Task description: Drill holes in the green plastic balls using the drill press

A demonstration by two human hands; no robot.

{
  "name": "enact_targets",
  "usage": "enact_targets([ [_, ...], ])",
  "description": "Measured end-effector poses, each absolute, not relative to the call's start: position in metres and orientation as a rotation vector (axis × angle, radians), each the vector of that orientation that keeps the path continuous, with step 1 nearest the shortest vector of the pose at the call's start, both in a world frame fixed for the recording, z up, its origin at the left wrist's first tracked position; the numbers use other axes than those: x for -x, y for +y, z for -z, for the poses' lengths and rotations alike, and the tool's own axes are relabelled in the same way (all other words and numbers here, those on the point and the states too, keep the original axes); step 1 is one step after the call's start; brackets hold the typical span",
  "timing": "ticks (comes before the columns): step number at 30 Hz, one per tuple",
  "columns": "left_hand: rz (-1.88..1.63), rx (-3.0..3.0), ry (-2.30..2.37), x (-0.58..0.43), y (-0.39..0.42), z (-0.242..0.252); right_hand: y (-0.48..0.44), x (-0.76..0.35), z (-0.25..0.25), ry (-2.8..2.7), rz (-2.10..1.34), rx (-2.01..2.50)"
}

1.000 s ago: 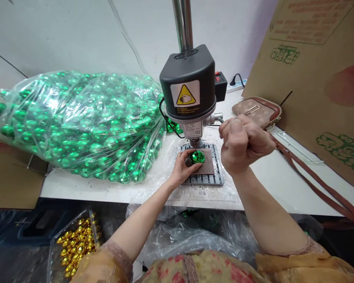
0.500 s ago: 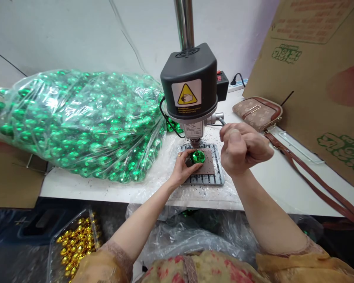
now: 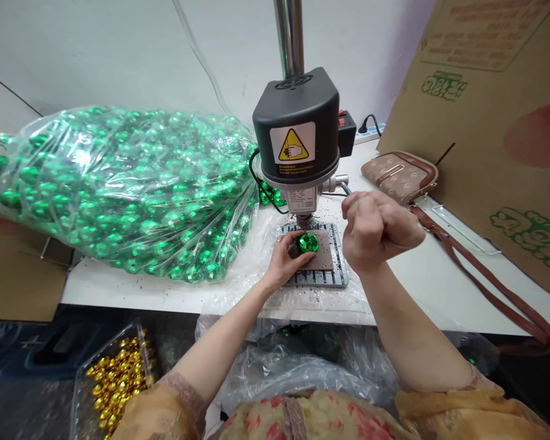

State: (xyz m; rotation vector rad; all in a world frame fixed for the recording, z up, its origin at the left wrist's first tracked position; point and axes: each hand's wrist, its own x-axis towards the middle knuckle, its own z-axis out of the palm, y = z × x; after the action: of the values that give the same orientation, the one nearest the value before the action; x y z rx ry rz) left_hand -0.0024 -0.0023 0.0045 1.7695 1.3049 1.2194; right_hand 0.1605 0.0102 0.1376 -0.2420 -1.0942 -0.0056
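Note:
A shiny green faceted ball (image 3: 308, 243) sits under the chuck of a small bench drill press (image 3: 297, 131), with a dark spot on its top. My left hand (image 3: 285, 260) grips the ball from the left side, thumb and fingers around it. Beneath it lies a brownish square pad (image 3: 325, 256) on the slotted metal base (image 3: 341, 278), scattered with dark chips. To the right, my right hand (image 3: 376, 232) is closed in a fist around the drill press's feed lever (image 3: 343, 184), whose end is hidden in my fingers.
A large clear bag of green balls (image 3: 132, 195) fills the left of the white table (image 3: 132, 293). Gold balls (image 3: 117, 382) lie in a clear tray below. A patterned purse (image 3: 396, 174) with a brown strap and a cardboard box (image 3: 499, 134) stand right. More green balls are behind the drill.
The dark hole on top of the green ball shows more clearly now. Both hands keep nearly the same place; the view has shifted slightly.

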Motion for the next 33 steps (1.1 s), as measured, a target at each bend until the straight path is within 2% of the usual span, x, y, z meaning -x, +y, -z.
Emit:
enact_targets([
  [6, -1.256, -1.670, 1.324, -0.001, -0.005, -0.007, 0.008, -0.159, -0.187, -1.067, -0.207, 0.512],
  [12, -1.345, -1.906, 1.254, 0.014, -0.068, -0.027, 0.012, -0.163, -0.191, -1.070, -0.215, 0.503],
  [14, -1.199, -2.063, 1.094, 0.023, -0.105, -0.027, 0.013, -0.163, -0.189, -1.074, -0.203, 0.518],
  [19, -0.509, -2.681, 0.833, 0.044, -0.178, -0.004, 0.015, -0.164, -0.187, -1.061, -0.237, 0.489],
  [21, -0.435, -2.842, 0.821, 0.050, -0.184, 0.002, 0.014, -0.164, -0.188, -1.057, -0.241, 0.477],
  [24, -0.846, -2.808, 0.898, 0.058, -0.157, -0.003, 0.014, -0.165, -0.187, -1.068, -0.244, 0.447],
  [27, -1.269, -2.579, 1.155, 0.066, -0.090, -0.024, 0.012, -0.166, -0.187, -1.086, -0.246, 0.424],
  [30, -1.298, -2.346, 1.517, 0.072, -0.003, -0.045, 0.011, -0.166, -0.187, -1.090, -0.246, 0.406],
  [33, -1.051, -2.216, 1.742, 0.072, 0.077, -0.054, 0.011, -0.165, -0.187, -1.088, -0.234, 0.390],
])
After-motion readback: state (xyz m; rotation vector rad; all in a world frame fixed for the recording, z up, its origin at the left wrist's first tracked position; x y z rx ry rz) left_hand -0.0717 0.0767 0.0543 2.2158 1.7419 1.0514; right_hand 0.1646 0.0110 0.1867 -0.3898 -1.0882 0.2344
